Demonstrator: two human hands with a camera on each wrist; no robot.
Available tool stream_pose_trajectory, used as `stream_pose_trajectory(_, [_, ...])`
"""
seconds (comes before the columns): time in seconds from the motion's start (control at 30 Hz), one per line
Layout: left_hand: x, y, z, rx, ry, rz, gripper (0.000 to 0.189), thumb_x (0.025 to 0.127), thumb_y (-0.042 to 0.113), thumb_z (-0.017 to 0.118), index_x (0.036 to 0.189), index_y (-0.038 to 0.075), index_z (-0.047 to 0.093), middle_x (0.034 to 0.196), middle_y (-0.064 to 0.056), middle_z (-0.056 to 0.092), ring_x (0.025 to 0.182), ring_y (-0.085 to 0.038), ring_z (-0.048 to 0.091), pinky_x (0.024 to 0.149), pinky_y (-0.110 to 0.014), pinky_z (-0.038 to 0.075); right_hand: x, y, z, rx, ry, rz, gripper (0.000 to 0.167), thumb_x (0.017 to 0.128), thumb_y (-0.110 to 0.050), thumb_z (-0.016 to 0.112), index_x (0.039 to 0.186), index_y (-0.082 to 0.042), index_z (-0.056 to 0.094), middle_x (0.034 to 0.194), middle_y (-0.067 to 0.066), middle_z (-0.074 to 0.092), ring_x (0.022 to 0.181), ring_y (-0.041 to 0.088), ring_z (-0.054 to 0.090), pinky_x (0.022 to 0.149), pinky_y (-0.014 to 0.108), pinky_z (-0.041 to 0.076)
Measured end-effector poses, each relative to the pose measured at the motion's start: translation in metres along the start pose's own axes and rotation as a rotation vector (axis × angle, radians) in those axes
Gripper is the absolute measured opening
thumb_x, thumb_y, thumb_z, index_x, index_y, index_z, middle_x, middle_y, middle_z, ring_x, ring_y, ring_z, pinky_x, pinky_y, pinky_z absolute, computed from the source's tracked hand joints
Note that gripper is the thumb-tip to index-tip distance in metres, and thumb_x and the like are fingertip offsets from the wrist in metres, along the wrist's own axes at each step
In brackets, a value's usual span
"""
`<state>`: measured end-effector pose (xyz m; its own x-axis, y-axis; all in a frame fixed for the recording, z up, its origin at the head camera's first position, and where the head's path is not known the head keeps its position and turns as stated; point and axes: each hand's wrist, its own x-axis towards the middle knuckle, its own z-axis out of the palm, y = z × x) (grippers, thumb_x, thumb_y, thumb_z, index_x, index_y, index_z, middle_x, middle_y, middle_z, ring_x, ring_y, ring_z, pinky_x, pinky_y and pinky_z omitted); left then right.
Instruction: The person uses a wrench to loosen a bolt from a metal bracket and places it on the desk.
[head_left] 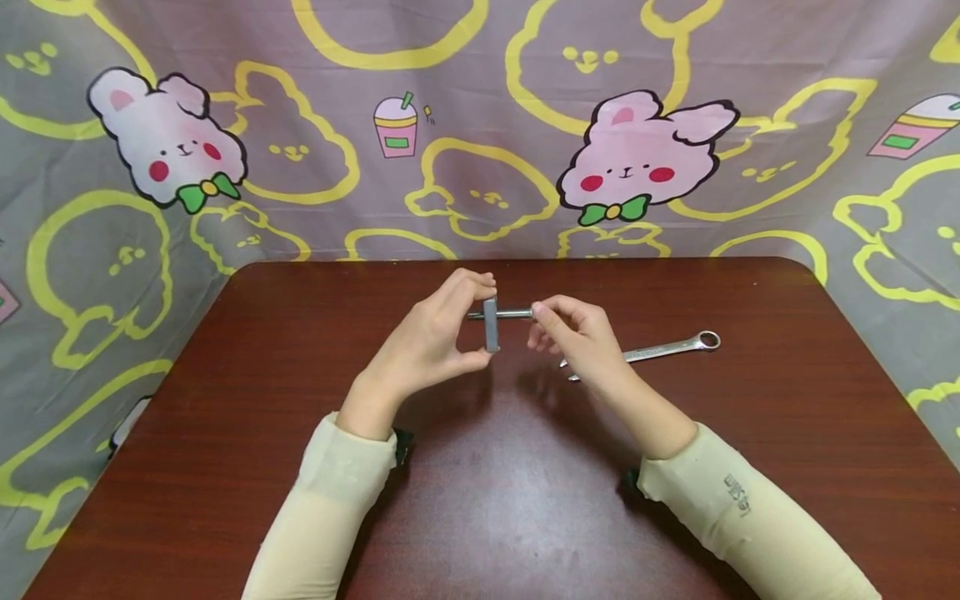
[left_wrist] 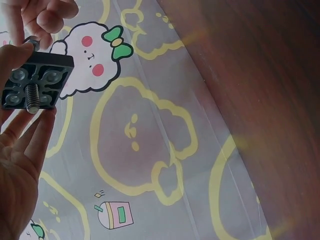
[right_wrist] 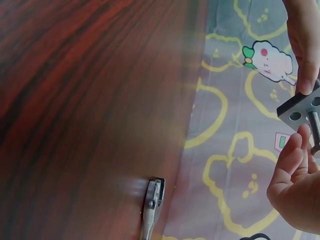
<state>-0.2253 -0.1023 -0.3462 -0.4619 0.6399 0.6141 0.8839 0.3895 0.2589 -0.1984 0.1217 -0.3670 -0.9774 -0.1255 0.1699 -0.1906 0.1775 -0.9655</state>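
In the head view my left hand (head_left: 427, 342) grips a small square grey plate (head_left: 491, 325) by its top and bottom edges, thumb below and fingers above. A long silver bolt (head_left: 515, 314) runs sideways through the plate. My right hand (head_left: 585, 337) pinches the bolt's head end between thumb and fingertips. In the left wrist view, the bolt's threaded tip (left_wrist: 32, 97) sticks out of the plate's dark recessed face (left_wrist: 50, 89), which has round holes near its corners. The right wrist view shows the plate's flat side (right_wrist: 303, 107) with holes and the bolt's threaded shank (right_wrist: 314, 125).
A silver combination wrench (head_left: 667, 350) lies on the brown wooden table (head_left: 510, 517), partly hidden behind my right hand. Its open end (right_wrist: 155, 192) shows in the right wrist view. A cartoon-patterned cloth (head_left: 465, 100) hangs behind the table and along its sides.
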Motion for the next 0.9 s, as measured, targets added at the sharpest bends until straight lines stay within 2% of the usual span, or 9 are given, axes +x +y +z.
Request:
stream_pose_trajectory(0.1, [0.0003, -0.0003, 0.0006, 0.002, -0.002, 0.002, 0.061, 0.066, 0.005, 0.084, 0.117, -0.001, 0.051, 0.125, -0.014, 0.056, 0.128, -0.024, 0.056, 0.100, -0.032, 0.052, -0.0001, -0.0004, 0.0000, 0.021, 0.011, -0.012, 0.023, 0.100, -0.016, 0.055, 0.104, 0.004, 0.066, 0.066, -0.008, 0.065, 0.064, 0.009, 0.063, 0.061, 0.022, 0.054])
stream_pose_trajectory(0.33, [0.0002, -0.0017, 0.0018, 0.006, -0.005, 0.002, 0.061, 0.065, 0.005, 0.084, 0.117, -0.001, 0.051, 0.124, -0.016, 0.056, 0.127, -0.025, 0.057, 0.099, -0.033, 0.052, -0.0011, -0.0026, 0.0003, 0.098, -0.011, -0.063, 0.024, 0.094, -0.001, 0.060, 0.116, 0.007, 0.063, 0.078, -0.009, 0.068, 0.077, 0.009, 0.069, 0.074, 0.023, 0.058])
stream_pose_trajectory(0.53, [0.0009, -0.0022, 0.0014, 0.007, -0.008, 0.001, 0.061, 0.066, 0.005, 0.084, 0.117, -0.001, 0.050, 0.124, -0.013, 0.055, 0.128, -0.024, 0.055, 0.099, -0.032, 0.052, -0.0035, -0.0072, -0.0002, 0.005, 0.023, -0.151, 0.025, 0.087, 0.006, 0.064, 0.112, 0.004, 0.066, 0.089, -0.015, 0.067, 0.080, 0.004, 0.061, 0.070, 0.018, 0.050])
stream_pose_trajectory(0.77, [0.0015, -0.0016, 0.0009, 0.000, -0.006, 0.004, 0.061, 0.066, 0.005, 0.083, 0.118, -0.001, 0.051, 0.124, -0.014, 0.056, 0.128, -0.024, 0.055, 0.101, -0.031, 0.051, -0.0043, -0.0056, -0.0007, 0.045, 0.021, -0.278, 0.019, 0.085, 0.014, 0.062, 0.103, 0.010, 0.067, 0.106, 0.006, 0.067, 0.091, 0.006, 0.066, 0.082, 0.019, 0.056])
stream_pose_trajectory(0.9, [0.0019, -0.0012, 0.0007, -0.003, 0.000, 0.010, 0.061, 0.066, 0.004, 0.083, 0.117, -0.001, 0.051, 0.124, -0.015, 0.056, 0.129, -0.023, 0.055, 0.101, -0.031, 0.050, -0.0054, -0.0039, -0.0022, 0.050, 0.010, -0.351, 0.018, 0.085, 0.015, 0.062, 0.101, 0.009, 0.068, 0.108, 0.002, 0.066, 0.100, 0.010, 0.065, 0.087, 0.020, 0.055])
